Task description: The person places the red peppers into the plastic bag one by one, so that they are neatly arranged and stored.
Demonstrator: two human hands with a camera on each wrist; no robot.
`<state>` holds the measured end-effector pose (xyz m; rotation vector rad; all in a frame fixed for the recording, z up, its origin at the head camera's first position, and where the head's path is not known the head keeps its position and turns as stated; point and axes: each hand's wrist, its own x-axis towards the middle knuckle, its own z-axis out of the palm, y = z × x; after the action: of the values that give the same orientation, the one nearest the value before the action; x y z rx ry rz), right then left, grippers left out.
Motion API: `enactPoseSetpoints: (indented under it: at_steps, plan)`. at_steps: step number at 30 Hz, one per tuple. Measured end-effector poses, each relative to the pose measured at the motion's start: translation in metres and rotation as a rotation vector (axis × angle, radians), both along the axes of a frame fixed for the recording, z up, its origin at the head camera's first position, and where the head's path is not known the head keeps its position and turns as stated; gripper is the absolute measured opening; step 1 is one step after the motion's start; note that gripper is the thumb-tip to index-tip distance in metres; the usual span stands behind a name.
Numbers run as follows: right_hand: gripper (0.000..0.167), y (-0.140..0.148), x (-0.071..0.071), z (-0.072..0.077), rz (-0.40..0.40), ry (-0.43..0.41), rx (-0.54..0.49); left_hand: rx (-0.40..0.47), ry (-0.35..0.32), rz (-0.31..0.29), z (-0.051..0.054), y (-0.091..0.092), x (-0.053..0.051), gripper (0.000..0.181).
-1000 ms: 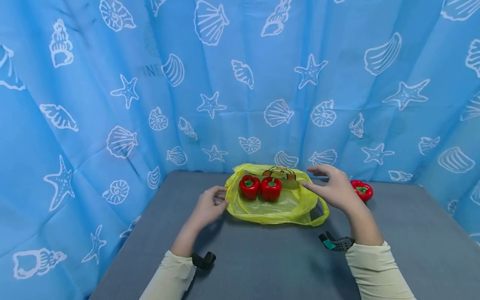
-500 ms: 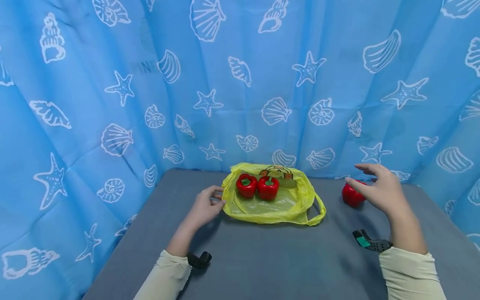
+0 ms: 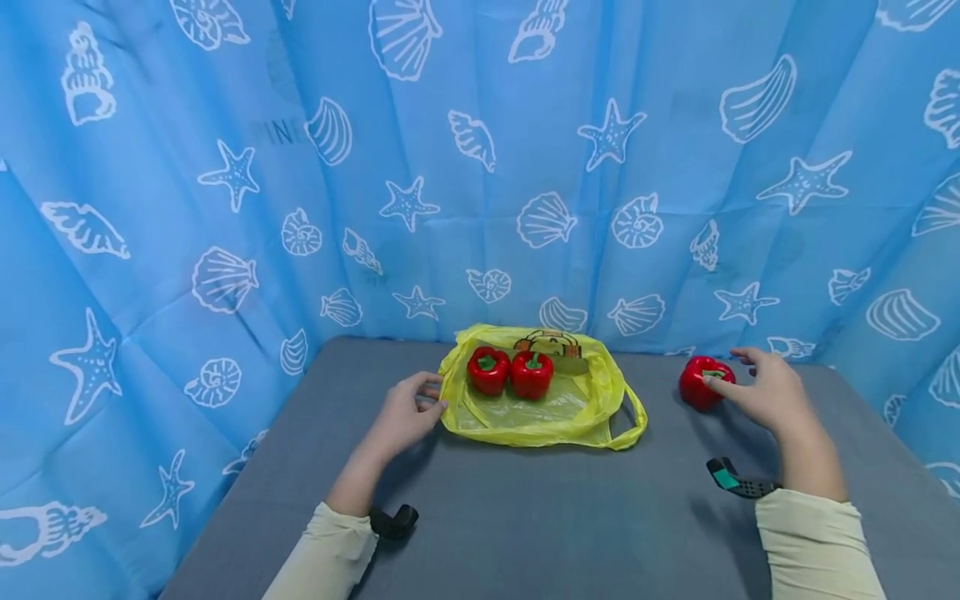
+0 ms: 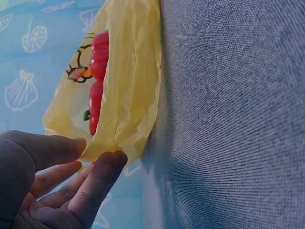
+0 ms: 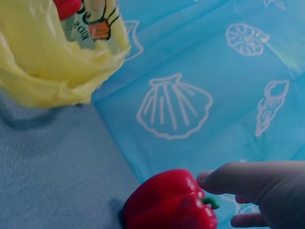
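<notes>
A yellow plastic bag (image 3: 517,433) lies with its mouth spread wide, and two red bell peppers, the left one (image 3: 488,372) and the right one (image 3: 532,375), sit side by side inside it. At the bag's left edge my left hand (image 3: 405,417) holds the rim between thumb and fingers, as the left wrist view shows. To the right of the bag a third red bell pepper (image 3: 703,384) rests on the table. My right hand (image 3: 772,392) is at that pepper's right side, its fingers spread and one fingertip (image 5: 206,178) at or touching the pepper near its green stem.
A grey cloth-covered table (image 3: 540,517) lies beneath everything. Behind and to the left hangs a blue curtain (image 3: 450,275) with white shell and starfish prints. The bag's loop handle (image 3: 633,425) lies at its right end.
My right hand has moved right, away from the bag, and come down beside the third pepper. My left hand has stayed at the bag's left edge. The view has shifted slightly.
</notes>
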<state>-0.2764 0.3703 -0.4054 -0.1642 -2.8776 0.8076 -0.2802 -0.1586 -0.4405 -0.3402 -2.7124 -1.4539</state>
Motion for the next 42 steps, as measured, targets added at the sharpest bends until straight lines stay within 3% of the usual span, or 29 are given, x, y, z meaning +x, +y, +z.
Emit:
enactPoseSetpoints:
  at_steps: [6,16,26,42]
  plan:
    - [0.089,0.0,-0.004,-0.012,-0.025,-0.009,-0.013,0.009,-0.003,0.001,-0.003,-0.001,-0.001,0.036]
    - [0.094,-0.004,-0.008,-0.021,-0.058,-0.007,-0.075,0.015,-0.007,0.0,-0.004,-0.001,-0.002,0.035]
    - [0.093,-0.011,-0.009,-0.023,-0.067,-0.007,-0.09,0.01,-0.007,0.006,-0.003,-0.001,-0.003,0.034]
    - [0.1,-0.013,-0.012,-0.027,-0.104,-0.096,-0.03,-0.001,0.006,-0.004,0.0,0.001,0.001,0.036]
